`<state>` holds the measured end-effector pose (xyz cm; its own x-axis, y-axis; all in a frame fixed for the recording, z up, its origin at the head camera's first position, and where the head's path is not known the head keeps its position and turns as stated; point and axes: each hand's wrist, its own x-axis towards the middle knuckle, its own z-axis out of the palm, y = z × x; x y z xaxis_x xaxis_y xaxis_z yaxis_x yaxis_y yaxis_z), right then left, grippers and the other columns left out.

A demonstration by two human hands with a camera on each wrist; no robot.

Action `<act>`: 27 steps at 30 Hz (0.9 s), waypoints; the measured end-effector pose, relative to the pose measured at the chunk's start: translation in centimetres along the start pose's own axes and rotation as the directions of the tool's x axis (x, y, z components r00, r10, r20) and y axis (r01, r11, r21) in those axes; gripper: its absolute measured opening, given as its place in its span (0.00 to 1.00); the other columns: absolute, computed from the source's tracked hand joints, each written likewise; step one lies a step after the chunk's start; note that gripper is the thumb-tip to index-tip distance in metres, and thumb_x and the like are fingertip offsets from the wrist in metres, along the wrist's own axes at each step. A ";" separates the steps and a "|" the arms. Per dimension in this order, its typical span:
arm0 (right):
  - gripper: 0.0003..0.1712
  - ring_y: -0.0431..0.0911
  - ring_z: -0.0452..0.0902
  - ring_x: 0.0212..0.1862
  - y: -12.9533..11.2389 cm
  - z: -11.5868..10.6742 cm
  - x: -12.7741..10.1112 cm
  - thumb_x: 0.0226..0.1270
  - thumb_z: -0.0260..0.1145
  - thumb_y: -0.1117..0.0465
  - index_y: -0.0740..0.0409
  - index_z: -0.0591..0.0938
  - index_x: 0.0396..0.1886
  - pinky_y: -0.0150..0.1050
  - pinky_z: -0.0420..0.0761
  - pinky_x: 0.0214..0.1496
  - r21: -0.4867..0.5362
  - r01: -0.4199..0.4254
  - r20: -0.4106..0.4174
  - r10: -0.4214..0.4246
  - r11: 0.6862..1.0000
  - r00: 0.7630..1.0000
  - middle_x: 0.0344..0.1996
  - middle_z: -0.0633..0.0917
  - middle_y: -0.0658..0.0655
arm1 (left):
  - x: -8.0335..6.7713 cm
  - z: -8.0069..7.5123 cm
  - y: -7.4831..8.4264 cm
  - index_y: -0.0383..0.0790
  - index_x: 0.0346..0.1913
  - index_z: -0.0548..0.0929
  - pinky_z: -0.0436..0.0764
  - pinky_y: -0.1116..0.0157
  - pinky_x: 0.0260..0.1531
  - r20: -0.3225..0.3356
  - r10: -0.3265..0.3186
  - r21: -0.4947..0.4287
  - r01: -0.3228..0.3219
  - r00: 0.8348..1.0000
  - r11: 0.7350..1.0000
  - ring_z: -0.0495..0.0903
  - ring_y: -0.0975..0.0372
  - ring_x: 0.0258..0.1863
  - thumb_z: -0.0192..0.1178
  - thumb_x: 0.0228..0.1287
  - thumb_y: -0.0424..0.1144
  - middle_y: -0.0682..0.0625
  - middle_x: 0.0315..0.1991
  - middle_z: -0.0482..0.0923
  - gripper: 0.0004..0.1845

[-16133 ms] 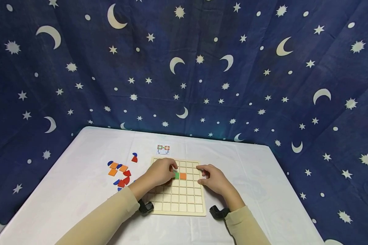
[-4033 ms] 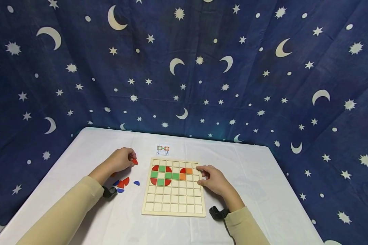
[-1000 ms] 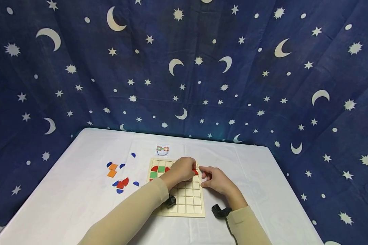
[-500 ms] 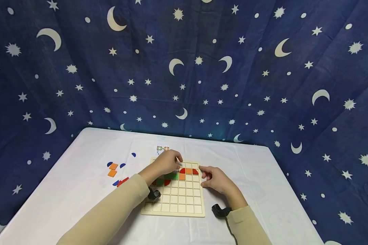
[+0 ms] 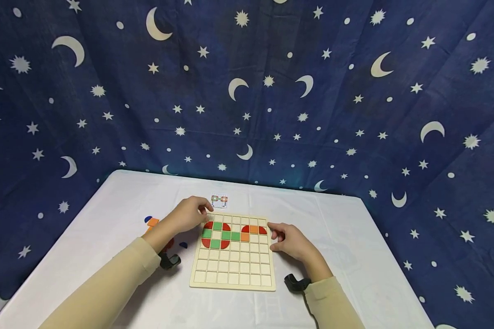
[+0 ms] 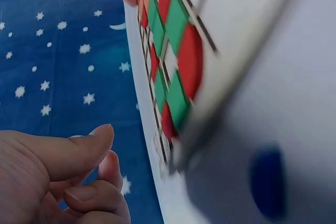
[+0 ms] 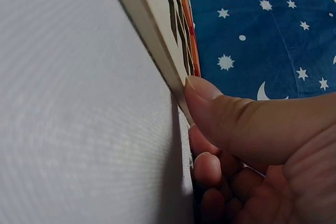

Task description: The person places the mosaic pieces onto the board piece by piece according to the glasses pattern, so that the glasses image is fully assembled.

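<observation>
Grid board laid on the table, short of its far edge; nothing held by the relaxed left hand, near the board's far-left corner; its right edge touched by the unclenched right hand; tiles best seated flat, board braced lightly.

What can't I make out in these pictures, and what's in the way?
- Loose pieces: their full number; in the head view the left forearm covers part of the group.
- Picture card: its fine details; too small in the head view.
- Blue piece: its exact outline; blurred in the left wrist view.
- Board: its full pattern in the right wrist view; seen nearly edge-on and cut off by the picture's top edge.
</observation>
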<state>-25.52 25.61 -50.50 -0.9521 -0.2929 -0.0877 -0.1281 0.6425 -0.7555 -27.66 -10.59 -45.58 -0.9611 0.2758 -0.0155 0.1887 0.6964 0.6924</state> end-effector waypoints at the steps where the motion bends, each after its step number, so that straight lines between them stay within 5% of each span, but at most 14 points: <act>1: 0.43 0.45 0.72 0.38 0.0 0.0 0.0 0.53 0.81 0.74 0.65 0.80 0.72 0.31 0.72 0.38 0.000 -0.002 0.000 0.002 1.000 1.000 0.36 0.81 0.52 | -0.3 -0.4 -0.5 0.39 0.51 0.89 0.74 0.62 0.36 -0.005 -0.004 0.004 0.004 1.000 1.000 0.75 0.58 0.34 0.68 0.67 0.30 0.48 0.36 0.81 0.11; 14: 0.43 0.45 0.72 0.38 -0.2 0.0 0.0 0.53 0.81 0.74 0.64 0.80 0.72 0.32 0.72 0.39 -0.005 -0.017 -0.007 0.017 1.000 1.000 0.36 0.81 0.52 | -4.7 -2.6 -5.4 0.40 0.48 0.88 0.76 0.64 0.30 -0.005 -0.130 -0.019 0.130 0.991 0.991 0.76 0.58 0.32 0.70 0.65 0.29 0.48 0.34 0.79 0.10; 20: 0.43 0.45 0.72 0.39 0.0 0.1 0.0 0.53 0.82 0.74 0.63 0.79 0.73 0.32 0.72 0.39 0.003 -0.018 -0.007 0.018 1.000 1.000 0.36 0.80 0.52 | -6.5 -2.8 -6.1 0.40 0.45 0.88 0.75 0.63 0.31 0.005 -0.168 -0.004 0.168 0.986 0.986 0.76 0.59 0.32 0.75 0.61 0.31 0.49 0.32 0.77 0.10; 27: 0.43 0.45 0.72 0.39 -0.2 0.1 0.0 0.53 0.82 0.73 0.63 0.80 0.72 0.32 0.72 0.39 -0.004 -0.023 -0.011 0.023 1.000 1.000 0.36 0.81 0.52 | -8.0 -2.5 -6.4 0.43 0.38 0.86 0.72 0.62 0.32 -0.002 -0.164 0.139 0.163 0.986 0.977 0.75 0.59 0.30 0.82 0.54 0.38 0.51 0.29 0.78 0.14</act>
<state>-25.48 25.40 -50.47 -0.9578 -0.2703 -0.0979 -0.1073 0.6522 -0.7504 -21.67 -18.86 -48.10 -0.9794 0.1566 -0.1277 0.0558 0.8170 0.5739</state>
